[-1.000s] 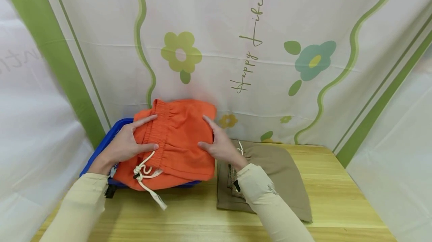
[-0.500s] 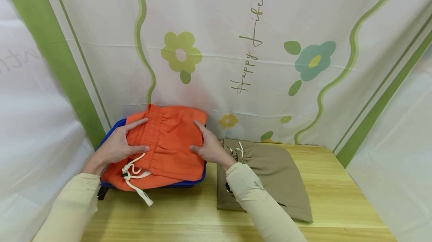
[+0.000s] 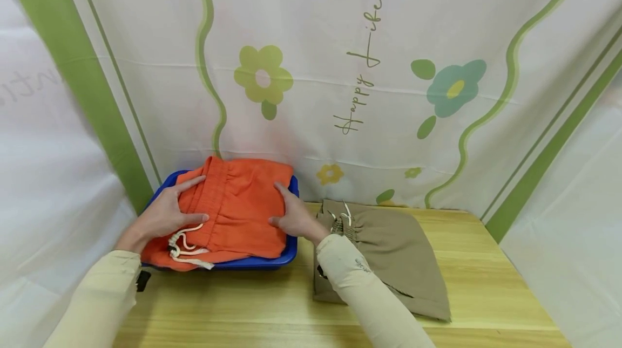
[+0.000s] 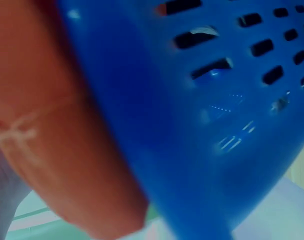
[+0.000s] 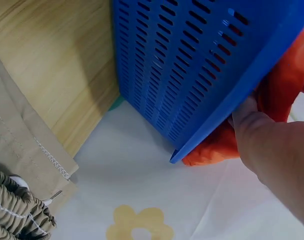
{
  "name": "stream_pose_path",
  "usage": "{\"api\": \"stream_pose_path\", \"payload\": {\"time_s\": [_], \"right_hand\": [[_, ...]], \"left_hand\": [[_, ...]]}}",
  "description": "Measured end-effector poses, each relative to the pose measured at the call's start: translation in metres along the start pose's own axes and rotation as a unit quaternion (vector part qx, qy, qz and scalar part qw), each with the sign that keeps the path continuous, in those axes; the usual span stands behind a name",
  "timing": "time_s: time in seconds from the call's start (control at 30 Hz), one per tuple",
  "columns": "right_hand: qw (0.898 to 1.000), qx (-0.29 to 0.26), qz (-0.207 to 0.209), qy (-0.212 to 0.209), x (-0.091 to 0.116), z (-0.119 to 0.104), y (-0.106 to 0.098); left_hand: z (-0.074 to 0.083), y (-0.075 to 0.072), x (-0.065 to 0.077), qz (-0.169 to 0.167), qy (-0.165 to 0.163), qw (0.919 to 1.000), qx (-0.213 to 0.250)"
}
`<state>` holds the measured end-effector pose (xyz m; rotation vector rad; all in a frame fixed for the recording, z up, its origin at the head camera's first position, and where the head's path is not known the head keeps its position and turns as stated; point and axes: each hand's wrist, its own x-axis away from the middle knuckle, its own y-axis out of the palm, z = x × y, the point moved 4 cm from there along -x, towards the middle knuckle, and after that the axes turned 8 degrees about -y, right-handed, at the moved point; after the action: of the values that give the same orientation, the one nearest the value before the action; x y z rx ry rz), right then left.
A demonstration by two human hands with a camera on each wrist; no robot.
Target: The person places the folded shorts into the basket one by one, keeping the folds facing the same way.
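Observation:
Folded orange shorts [image 3: 248, 207] with a gathered waistband and a knotted white drawstring [image 3: 187, 251] lie in the mouth of a blue basket [image 3: 290, 253]. My left hand [image 3: 165, 213] grips their waistband side, thumb on top, the lower fingers hidden. On the opposite side my right hand [image 3: 295, 216] holds the folded edge, thumb and forefinger showing above. In the right wrist view, this hand [image 5: 272, 145] reaches over the slotted basket's [image 5: 167, 60] rim beside the orange cloth [image 5: 217, 145]. Close up in the left wrist view, the shorts [image 4: 77, 165] bulge past the basket rim.
Folded khaki bottoms [image 3: 403, 251] with an elastic waist and white cord lie on the wooden table [image 3: 486, 278], right of the basket, partly under my right forearm. A flower-print curtain [image 3: 301, 56] hangs behind the table. A small black tab [image 3: 143, 281] shows by my left wrist.
Both hands have carried the orange shorts leftward and down into the basket. The basket's right rim now shows beside them, and the drawstring's tail lies higher, near the front rim.

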<state>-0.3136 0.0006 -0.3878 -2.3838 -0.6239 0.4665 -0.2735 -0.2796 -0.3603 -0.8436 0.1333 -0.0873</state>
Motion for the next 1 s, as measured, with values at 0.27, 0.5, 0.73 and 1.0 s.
{"api": "stream_pose_path", "payload": {"time_s": [0.27, 0.5, 0.73, 1.0], "right_hand": [[0.999, 0.043, -0.030, -0.002, 0.000, -0.003, 0.010], [0.995, 0.092, -0.048, 0.005, -0.001, -0.004, 0.015], [0.986, 0.152, -0.071, -0.001, -0.002, -0.005, 0.020], [0.973, 0.208, -0.099, -0.002, -0.002, -0.011, 0.025]], "left_hand": [[-0.011, 0.003, -0.003, -0.025, -0.026, 0.9993, -0.013], [-0.018, 0.005, -0.006, -0.045, -0.041, 0.9979, -0.023], [-0.025, 0.009, -0.008, -0.059, -0.054, 0.9964, -0.028], [-0.033, 0.011, -0.010, -0.068, -0.064, 0.9949, -0.039]]}}
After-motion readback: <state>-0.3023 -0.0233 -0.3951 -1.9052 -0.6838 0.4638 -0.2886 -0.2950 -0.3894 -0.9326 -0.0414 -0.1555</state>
